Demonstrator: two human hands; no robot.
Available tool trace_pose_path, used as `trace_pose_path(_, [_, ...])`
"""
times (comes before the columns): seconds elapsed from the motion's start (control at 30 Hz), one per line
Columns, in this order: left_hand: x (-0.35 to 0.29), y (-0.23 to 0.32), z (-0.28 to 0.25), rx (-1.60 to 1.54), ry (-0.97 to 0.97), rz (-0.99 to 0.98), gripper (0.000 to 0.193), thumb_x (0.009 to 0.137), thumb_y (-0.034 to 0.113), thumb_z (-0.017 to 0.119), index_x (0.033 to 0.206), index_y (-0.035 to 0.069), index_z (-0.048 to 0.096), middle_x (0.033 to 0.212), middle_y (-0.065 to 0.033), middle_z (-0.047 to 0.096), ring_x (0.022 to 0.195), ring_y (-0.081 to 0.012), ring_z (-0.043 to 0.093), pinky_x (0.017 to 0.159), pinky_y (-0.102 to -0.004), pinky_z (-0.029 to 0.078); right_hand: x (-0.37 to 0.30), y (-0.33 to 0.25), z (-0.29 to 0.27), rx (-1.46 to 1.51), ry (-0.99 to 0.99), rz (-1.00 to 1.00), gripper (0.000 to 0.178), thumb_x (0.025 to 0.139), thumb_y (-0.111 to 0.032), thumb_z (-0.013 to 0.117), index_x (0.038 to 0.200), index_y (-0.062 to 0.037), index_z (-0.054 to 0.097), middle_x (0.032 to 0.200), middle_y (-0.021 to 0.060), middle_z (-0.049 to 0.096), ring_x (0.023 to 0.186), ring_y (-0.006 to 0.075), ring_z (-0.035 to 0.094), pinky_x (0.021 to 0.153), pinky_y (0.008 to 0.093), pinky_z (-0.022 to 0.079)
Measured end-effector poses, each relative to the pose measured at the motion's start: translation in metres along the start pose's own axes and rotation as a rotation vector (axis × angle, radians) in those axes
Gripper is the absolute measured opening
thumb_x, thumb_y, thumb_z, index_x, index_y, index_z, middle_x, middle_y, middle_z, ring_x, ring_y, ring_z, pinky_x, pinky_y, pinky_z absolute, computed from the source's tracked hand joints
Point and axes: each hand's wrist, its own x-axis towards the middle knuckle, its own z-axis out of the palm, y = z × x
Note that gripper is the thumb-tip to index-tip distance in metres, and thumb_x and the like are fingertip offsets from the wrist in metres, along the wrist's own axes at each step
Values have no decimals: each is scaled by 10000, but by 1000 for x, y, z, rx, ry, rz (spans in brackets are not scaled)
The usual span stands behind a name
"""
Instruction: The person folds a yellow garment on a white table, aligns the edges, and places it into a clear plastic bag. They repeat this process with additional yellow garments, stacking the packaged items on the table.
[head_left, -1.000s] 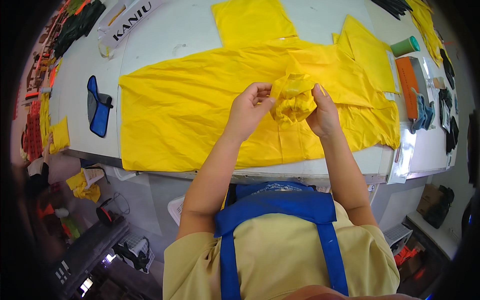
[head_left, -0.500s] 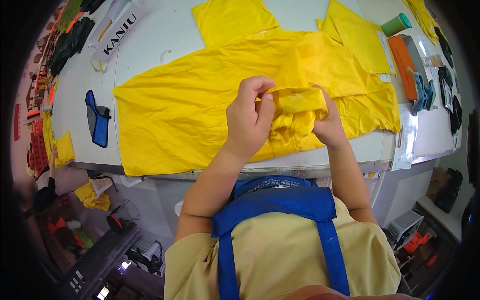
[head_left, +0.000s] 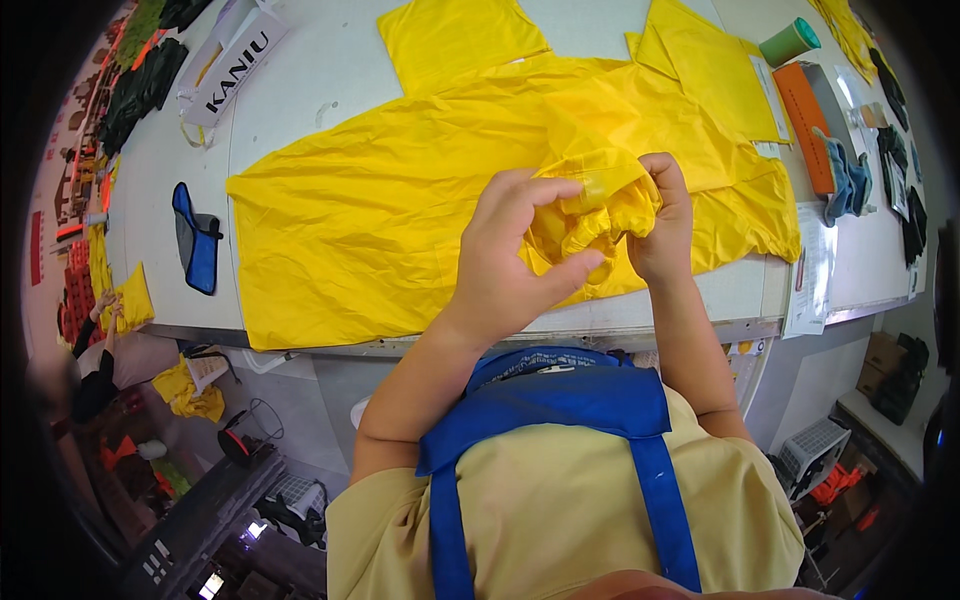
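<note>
A yellow raincoat of thin, slightly shiny cloth lies spread across the white table. One end of it, apparently a sleeve opening, is lifted between my hands, with a gathered inner cuff inside its wide outer rim. On the left side of the opening, my left hand holds the cloth, index finger at the rim and thumb at the gathers, the two well apart. Its other fingers are mostly hidden. My right hand pinches the rim at the opposite side, fingers curled and partly hidden by cloth.
Folded yellow pieces lie at the far side. A blue-and-black pad rests at left, near a white carton. To the right are a green roll, an orange box and papers. Another person works at far left.
My left thumb and index finger have spread apart, the thumb moving down to the gathers. My right hand has shifted up along the rim, and the opening now shows wider.
</note>
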Motion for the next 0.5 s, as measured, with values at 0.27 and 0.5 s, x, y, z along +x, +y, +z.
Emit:
trace_pose_path(0.27, [-4, -10, 3, -170, 64, -58, 424, 717, -119, 616, 1107, 43, 571, 1073, -104, 518, 962, -186, 556, 830, -275, 462, -6, -2, -9, 47, -94, -20, 310, 762, 88, 587, 1016, -61, 488, 909, 18, 573, 785, 71, 561, 663, 207, 484])
trace_pose_path(0.5, [23, -50, -13, 407, 375, -82, 311, 679, -93, 604, 949, 55, 567, 888, -112, 596, 820, -273, 577, 722, -329, 472, -16, 5, -6, -660, -195, -423, 462, 710, 43, 657, 1148, -80, 574, 855, 50, 633, 773, 152, 611, 669, 262, 506])
